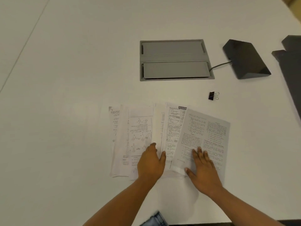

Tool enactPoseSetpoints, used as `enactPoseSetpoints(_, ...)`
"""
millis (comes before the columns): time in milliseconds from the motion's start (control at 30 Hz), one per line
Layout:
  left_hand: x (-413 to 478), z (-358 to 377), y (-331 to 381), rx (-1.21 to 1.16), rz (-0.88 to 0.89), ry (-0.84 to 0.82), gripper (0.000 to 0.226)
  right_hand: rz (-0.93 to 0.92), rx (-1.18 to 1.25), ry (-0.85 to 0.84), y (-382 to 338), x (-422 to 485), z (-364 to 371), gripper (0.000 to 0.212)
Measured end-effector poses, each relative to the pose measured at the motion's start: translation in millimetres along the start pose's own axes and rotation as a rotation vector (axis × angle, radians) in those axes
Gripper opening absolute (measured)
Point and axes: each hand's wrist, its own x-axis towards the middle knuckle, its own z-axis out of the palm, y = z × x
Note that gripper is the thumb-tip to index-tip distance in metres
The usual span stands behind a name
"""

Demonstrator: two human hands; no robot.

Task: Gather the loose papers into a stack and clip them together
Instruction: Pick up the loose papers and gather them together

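Several printed papers (140, 128) lie fanned out and overlapping on the white table (65, 79). The rightmost sheet (210, 129) is tilted and lies on top of the others. My left hand (150, 163) rests flat on the middle sheets near their lower edge, fingers apart. My right hand (203, 170) lies flat on the tilted sheet, fingers spread. A black binder clip (212, 96) with silver handles sits on the table beyond the papers, to the upper right, apart from both hands.
A grey cable hatch (175, 60) is set into the table behind the papers. A dark wedge-shaped device (246, 58) with a cable stands to its right. Dark objects (291, 62) lie at the right edge. The table's near edge runs along the bottom.
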Motion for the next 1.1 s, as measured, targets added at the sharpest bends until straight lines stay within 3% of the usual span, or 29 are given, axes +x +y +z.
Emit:
enactPoseSetpoints(167, 13.5, 6.3, 25.5, -0.057, -0.115, -0.065, 0.057, -0.018, -0.031, -0.041, -0.6, -8.5, -0.2, 0.089)
enactPoseSetpoints(333, 28.4, 1.8, 42.8, -0.356, -0.273, -0.187, 0.04, -0.016, -0.031, -0.081, -2.7, -8.5, -4.1, 0.089)
enactPoseSetpoints(467, 33.4, 5.0, 45.1, -0.302, -0.177, -0.237, 0.027, -0.014, 0.026, -0.122, -5.1, -6.7, -9.2, 0.087)
enactPoseSetpoints(633, 25.7, 10.9, 45.9, -0.509, -0.213, -0.292, 0.031, -0.067, 0.225, -0.17, -16.4, -6.5, -19.3, 0.079)
enactPoseSetpoints(767, 17.4, 10.2, 38.8, -0.583, -0.21, -0.262, 0.029, -0.032, 0.466, 0.017, -13.0, -8.4, -34.4, 0.076)
enactPoseSetpoints(867, 9.4, 4.0, 28.1, -0.753, -0.309, -0.241, 0.025, 0.13, 0.56, 0.223, 2.7, -10.9, -51.5, 0.089)
enactPoseSetpoints(933, 3.9, -3.1, 22.5, -0.858, -0.349, -0.246, 0.02, 0.269, 0.657, 0.224, 14.3, -10.6, -65.5, 0.093)
enactPoseSetpoints(1000, -0.7, -7.9, 19.9, -0.908, -0.349, -0.255, 0.018, 0.372, 0.804, 0.142, 24.5, -9.2, -77.7, 0.073)
enactPoseSetpoints(1100, -5.3, -13.4, 17.5, -0.887, -0.34, -0.26, 0.023, 0.373, 1.012, -0.003, 32.0, -9.4, -86.9, 0.033)
